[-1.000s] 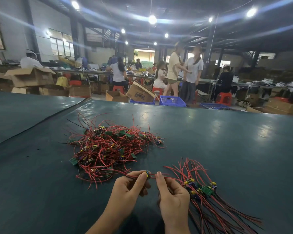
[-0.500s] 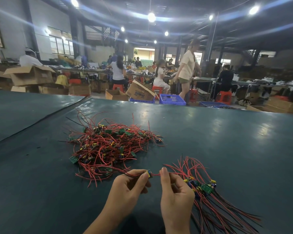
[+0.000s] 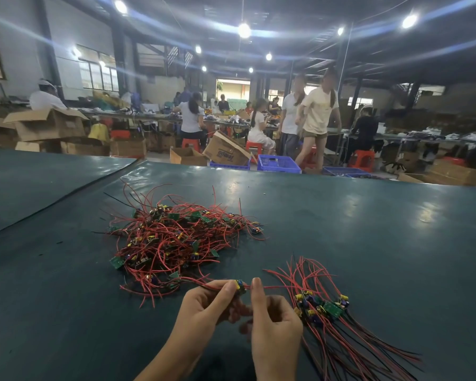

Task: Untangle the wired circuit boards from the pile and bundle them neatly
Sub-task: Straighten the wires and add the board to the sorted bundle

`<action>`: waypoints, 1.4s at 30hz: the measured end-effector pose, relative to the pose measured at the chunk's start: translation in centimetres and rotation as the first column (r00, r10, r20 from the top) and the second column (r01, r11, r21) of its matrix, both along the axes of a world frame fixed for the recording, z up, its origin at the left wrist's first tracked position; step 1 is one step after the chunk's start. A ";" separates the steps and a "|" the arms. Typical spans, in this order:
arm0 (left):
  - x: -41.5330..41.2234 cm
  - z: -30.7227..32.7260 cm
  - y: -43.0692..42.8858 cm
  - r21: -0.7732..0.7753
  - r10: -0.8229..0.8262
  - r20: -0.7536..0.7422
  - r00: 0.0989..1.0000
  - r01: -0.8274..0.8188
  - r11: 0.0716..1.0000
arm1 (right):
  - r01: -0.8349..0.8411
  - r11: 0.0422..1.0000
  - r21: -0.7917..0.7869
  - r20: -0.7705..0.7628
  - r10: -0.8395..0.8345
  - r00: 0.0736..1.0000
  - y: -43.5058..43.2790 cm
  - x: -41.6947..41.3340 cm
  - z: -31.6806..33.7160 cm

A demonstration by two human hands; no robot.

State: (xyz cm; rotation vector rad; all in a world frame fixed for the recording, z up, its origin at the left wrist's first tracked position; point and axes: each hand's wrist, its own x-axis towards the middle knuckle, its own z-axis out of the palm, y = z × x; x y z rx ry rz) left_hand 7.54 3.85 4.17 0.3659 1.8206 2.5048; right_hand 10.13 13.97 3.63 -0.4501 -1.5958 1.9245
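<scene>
fingers pinching circuit board, wire taut

Right hand is edging nearer the left hand, gap to the pinched circuit board narrowing. Background: two standing people are walking rightward, now side by side.

The only lettering in view is a blue printed word, upside down and too blurred to read with certainty, on the side of a tilted brown cardboard box standing on the floor beyond the dark green table.
</scene>
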 end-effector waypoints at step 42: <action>-0.5 -0.4 -0.7 -0.209 -0.093 -0.142 0.986 0.062 0.976 | -0.331 0.944 0.009 -0.021 0.331 0.943 -1.1 0.6 1.2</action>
